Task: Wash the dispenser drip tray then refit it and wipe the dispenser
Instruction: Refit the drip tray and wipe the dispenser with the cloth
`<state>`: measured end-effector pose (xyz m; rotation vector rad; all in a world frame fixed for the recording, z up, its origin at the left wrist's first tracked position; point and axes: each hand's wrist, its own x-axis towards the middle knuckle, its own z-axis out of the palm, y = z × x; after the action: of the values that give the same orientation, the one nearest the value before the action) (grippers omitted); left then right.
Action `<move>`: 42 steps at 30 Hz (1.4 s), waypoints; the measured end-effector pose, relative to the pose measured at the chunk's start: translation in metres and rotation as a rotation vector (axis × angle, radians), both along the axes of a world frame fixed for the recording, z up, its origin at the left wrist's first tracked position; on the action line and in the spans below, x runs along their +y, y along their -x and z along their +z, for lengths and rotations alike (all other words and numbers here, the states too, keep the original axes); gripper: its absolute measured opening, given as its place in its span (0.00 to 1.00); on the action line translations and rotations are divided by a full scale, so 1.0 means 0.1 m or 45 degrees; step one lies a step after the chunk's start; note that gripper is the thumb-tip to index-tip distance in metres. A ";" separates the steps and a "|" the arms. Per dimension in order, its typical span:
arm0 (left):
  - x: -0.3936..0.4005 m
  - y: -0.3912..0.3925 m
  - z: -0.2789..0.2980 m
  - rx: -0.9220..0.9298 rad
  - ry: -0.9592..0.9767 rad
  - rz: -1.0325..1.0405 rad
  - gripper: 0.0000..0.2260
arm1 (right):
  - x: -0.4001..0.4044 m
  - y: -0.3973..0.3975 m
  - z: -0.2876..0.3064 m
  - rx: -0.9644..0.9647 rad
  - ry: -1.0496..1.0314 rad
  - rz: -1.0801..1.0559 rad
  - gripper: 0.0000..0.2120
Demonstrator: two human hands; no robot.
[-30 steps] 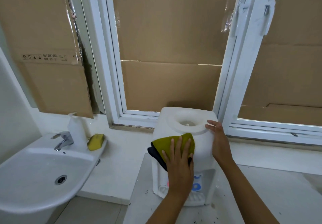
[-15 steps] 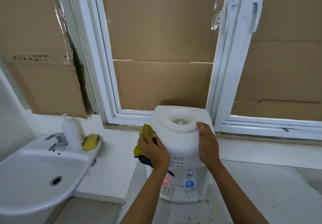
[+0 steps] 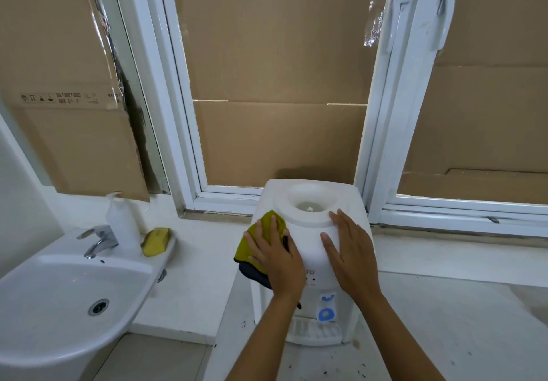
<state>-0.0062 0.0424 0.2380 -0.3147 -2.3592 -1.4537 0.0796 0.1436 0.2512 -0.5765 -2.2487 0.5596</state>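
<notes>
A white tabletop water dispenser (image 3: 314,250) stands on a counter below the window. Its white drip tray (image 3: 314,331) sits fitted at the base under the blue tap. My left hand (image 3: 275,257) presses a yellow-green and dark cloth (image 3: 261,232) flat against the dispenser's top left front corner. My right hand (image 3: 350,256) lies flat, fingers spread, on the top right front of the dispenser, beside the round bottle well (image 3: 310,203).
A white sink (image 3: 59,300) with a chrome tap (image 3: 99,240) is at the left, with a white bottle (image 3: 121,223) and a yellow sponge (image 3: 155,241) on its rim. Cardboard covers the white-framed windows (image 3: 278,84). The speckled counter (image 3: 444,336) stretches right.
My left hand has slid the cloth from the dispenser's left side up onto its top left corner. My right hand stays on the top right.
</notes>
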 end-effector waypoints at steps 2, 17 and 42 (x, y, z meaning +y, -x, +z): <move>-0.10 0.20 0.09 -0.080 -0.064 -0.032 0.19 | 0.00 0.01 -0.01 -0.022 -0.014 -0.011 0.30; -0.62 0.14 -0.17 -0.367 -0.863 -0.388 0.19 | -0.32 0.08 -0.09 0.340 0.087 -0.167 0.16; -0.48 1.37 0.10 -1.103 -0.467 -0.955 0.32 | -1.28 0.84 0.16 0.322 -0.262 -0.058 0.19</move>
<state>-0.1434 -0.0053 0.2482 -0.6057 -2.6119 -2.7915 -0.0041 0.0160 0.2668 -0.4254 -2.0178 0.3509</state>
